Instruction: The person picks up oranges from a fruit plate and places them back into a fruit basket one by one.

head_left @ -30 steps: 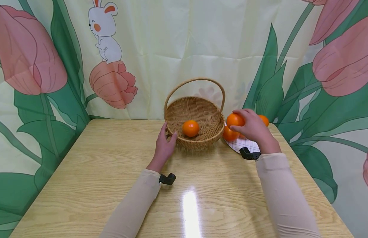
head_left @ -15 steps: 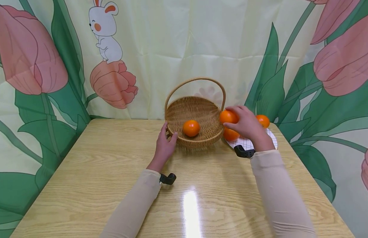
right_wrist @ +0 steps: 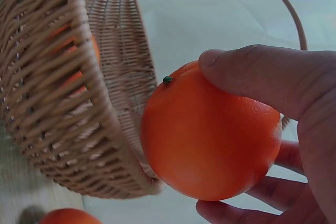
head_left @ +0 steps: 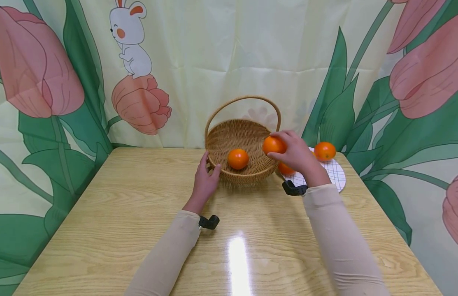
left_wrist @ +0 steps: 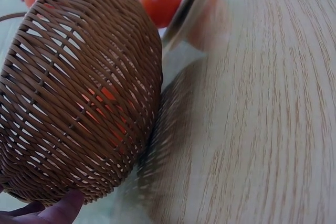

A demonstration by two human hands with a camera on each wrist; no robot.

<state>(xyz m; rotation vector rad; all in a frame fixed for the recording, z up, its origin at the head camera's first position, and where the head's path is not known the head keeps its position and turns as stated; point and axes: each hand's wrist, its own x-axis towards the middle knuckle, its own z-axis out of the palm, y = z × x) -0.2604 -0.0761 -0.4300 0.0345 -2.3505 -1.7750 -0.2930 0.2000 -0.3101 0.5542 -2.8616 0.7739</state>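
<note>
With a bare left hand (head_left: pixel 205 179) and bare right hand (head_left: pixel 296 153), the person wears a small, angular black left wristband (head_left: pixel 209 222) and a similar right wristband (head_left: pixel 294 189) marked with tiny dots, plus a plain, pale beige left sleeve (head_left: pixel 166 253) and right sleeve (head_left: pixel 341 240), both long, the right one softly creased.

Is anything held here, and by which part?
An orange: the right hand grips its side facing away from the basket. The left hand touches the basket.
</note>
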